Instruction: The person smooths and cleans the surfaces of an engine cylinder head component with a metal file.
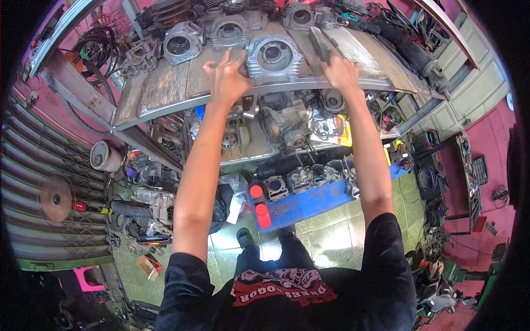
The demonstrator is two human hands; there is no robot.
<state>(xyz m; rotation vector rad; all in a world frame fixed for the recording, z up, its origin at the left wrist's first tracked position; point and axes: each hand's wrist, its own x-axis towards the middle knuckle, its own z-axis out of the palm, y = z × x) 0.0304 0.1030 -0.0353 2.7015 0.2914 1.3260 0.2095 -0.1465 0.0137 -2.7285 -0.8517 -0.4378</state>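
Note:
A grey finned engine cylinder head [274, 58] stands near the front edge of the wooden shelf [199, 80], its round opening toward me. My left hand [228, 76] is just left of it, fingers spread and holding nothing; I cannot tell whether the fingertips touch the casting. To the right of the cylinder head, my right hand [341, 73] is closed round the near end of a dark, long flat bar [319, 45], which points away from me across the boards. Its fingers partly hide that end.
Similar cylinder heads [183, 42] line the back of the shelf. A shock absorber [408, 55] lies at the right. Below are an engine block [287, 124], a blue bench [298, 207] with engine parts and red bottles [262, 215]. A fan [57, 199] stands left.

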